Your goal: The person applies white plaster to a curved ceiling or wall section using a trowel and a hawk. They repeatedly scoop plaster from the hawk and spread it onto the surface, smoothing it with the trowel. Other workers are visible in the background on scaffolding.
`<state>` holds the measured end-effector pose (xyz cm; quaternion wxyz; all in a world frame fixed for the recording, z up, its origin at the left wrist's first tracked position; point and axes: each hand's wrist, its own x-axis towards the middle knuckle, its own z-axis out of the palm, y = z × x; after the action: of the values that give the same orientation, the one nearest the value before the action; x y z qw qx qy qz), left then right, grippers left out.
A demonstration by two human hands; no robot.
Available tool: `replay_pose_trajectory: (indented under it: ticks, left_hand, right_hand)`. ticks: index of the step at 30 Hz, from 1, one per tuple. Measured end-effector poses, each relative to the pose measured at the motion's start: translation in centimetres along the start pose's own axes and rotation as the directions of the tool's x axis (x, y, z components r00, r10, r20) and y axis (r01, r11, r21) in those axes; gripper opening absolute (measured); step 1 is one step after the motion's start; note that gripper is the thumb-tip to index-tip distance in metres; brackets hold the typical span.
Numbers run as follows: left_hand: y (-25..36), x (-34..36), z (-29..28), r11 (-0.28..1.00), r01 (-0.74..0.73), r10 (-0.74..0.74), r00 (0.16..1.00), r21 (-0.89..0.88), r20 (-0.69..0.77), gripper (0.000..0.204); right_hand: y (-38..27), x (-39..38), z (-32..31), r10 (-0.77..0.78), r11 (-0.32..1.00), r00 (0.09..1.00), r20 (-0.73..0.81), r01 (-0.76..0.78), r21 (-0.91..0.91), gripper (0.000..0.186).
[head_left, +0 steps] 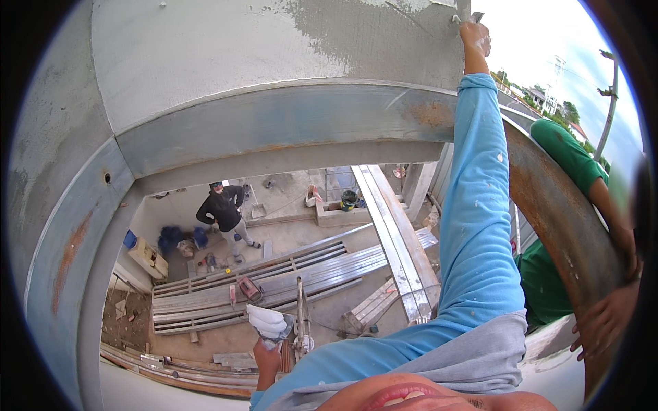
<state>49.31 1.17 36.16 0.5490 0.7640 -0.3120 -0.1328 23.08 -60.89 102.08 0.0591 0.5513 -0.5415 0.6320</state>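
My right hand (pixel 475 39) covers much of the small tool (pixel 478 16) it grips, so I can't tell its kind. The white-loaded tool (pixel 269 320) hides part of my left hand (pixel 268 357). The rusty beam (pixel 563 198) blocks some of the co-worker in green (pixel 565 147); a dark shape (pixel 643 188) blurs at the right rim.

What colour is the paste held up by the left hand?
The paste is white; head view shows it.

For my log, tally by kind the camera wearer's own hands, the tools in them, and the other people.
Wearer's hands: 2 (left hand, right hand)
Held tools: 2 (plaster-loaded trowel, flat-bladed tool)
Other people: 2 (person in black top, person in green)
Total: 6
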Motion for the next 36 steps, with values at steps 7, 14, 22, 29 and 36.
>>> replay_pose_trajectory:
  ticks: [7, 14, 22, 29, 36]
  left_hand:
    - [-0.1, -0.4, -0.2, 0.997, 0.043, -0.044, 0.999, 0.069, 0.005, 0.039]
    - [2.8, 1.3, -0.2, 0.999, -0.032, 0.031, 0.999, 0.043, 0.012, 0.035]
    - [-1.0, 0.8, -1.3, 0.997, -0.02, 0.021, 1.0, 0.068, -0.014, 0.036]
    - [-2.5, 2.1, -1.5, 0.994, -0.1, 0.1, 0.995, 0.054, -0.011, 0.037]
    - [4.0, 5.7, -0.7, 0.982, -0.134, 0.13, 0.991, 0.136, 0.036, 0.032]
  right_hand:
    - [-13.0, -5.1, 10.5, -0.666, 0.728, 0.656, -0.355, 0.464, -0.505, 0.032]
    - [-28.4, -22.1, 13.9, -0.607, 0.636, 0.705, -0.366, 0.708, 0.307, 0.041]
    - [-6.3, 3.3, 0.9, -0.25, 0.959, 0.967, 0.049, 0.254, -0.126, 0.05]
    - [-2.5, 6.7, 8.6, -0.872, 0.45, 0.336, -0.355, 0.271, -0.851, 0.027]
    - [-26.4, -13.5, 15.0, -0.624, 0.723, 0.674, -0.395, 0.69, 0.037, 0.051]
